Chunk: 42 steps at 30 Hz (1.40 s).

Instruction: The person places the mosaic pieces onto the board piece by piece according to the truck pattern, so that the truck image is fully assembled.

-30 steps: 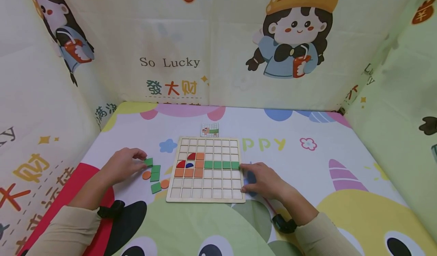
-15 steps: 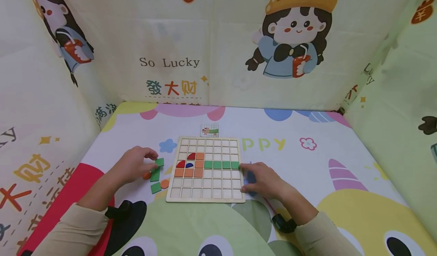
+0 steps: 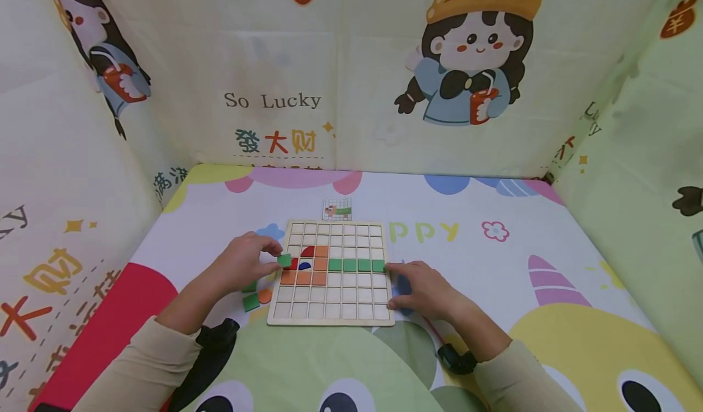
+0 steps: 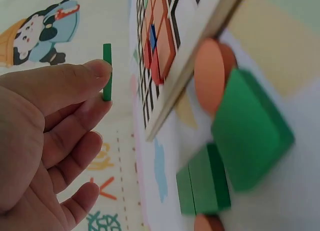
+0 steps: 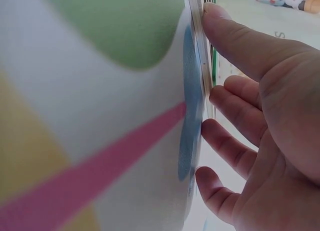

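A small green square tile (image 3: 284, 260) is pinched between the thumb and forefinger of my left hand (image 3: 244, 260), raised over the left edge of the wooden grid board (image 3: 333, 310). The left wrist view shows that tile (image 4: 107, 73) edge-on, the other fingers loosely bent. At the board's right edge, my right hand (image 3: 423, 289) touches the rim with thumb and fingertips. Set in the grid are red curved pieces (image 3: 309, 252), orange squares (image 3: 304, 278), a blue half-round piece (image 3: 304, 266) and a row of green squares (image 3: 349, 265).
Left of the board lie loose green tiles (image 3: 251, 303) and an orange disc (image 3: 265, 296), partly hidden by my left hand. Behind the board is a small picture card (image 3: 337, 209) with a gridded pattern. A printed cloth (image 3: 467, 216) covers the table; fabric walls stand around it.
My left hand has carried a green tile rightward from the loose pieces to above the board's left edge. My right hand has stayed at the right edge.
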### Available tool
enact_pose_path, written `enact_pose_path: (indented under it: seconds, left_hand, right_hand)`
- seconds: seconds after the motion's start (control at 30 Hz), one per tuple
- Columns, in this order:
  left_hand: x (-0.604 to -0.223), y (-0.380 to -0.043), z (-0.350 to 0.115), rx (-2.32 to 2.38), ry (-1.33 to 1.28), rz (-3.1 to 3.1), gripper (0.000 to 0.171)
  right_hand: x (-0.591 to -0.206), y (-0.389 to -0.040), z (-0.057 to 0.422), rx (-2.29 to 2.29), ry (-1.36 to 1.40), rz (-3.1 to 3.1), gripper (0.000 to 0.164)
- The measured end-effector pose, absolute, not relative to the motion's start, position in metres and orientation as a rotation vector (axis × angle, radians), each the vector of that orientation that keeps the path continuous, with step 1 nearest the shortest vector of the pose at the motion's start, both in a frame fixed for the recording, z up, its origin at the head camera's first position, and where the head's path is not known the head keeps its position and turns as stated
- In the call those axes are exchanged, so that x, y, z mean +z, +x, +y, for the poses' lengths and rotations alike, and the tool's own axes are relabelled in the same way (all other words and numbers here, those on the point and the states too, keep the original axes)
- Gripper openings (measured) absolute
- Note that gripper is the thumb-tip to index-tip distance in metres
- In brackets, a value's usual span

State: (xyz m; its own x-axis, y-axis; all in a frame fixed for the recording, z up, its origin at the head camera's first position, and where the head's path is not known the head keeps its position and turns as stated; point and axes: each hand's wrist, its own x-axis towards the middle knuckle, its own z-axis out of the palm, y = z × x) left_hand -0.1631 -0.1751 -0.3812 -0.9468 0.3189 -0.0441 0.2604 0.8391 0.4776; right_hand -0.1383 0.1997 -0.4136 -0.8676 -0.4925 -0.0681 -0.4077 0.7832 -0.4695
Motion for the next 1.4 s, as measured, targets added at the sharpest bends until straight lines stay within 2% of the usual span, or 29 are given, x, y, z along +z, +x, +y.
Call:
enact_pose_path:
  seconds: [0.43, 0.57, 0.7, 1.0, 1.4]
  left_hand:
    - [-0.386, -0.163, -0.135, 0.754, 0.649, 2.850, 0.025]
    - [-0.387, -0.161, -0.126, 0.775, 0.724, 2.827, 0.018]
    - [-0.389, -0.161, -0.116, 0.782, 0.748, 2.813, 0.015]
    - [-0.395, -0.161, -0.087, 0.729, 0.818, 2.827, 0.022]
    - [-0.399, -0.162, -0.054, 0.705, 0.840, 2.768, 0.017]
  right_hand:
    - [-0.413, -0.138, 0.200, -0.686, -0.705, 2.780, 0.069]
    - [-0.413, -0.138, 0.200, -0.687, -0.705, 2.780, 0.068]
    - [-0.413, -0.138, 0.200, -0.686, -0.709, 2.781, 0.068]
    - [-0.412, -0.138, 0.200, -0.685, -0.718, 2.781, 0.068]
    - [-0.413, -0.139, 0.200, -0.674, -0.712, 2.777, 0.068]
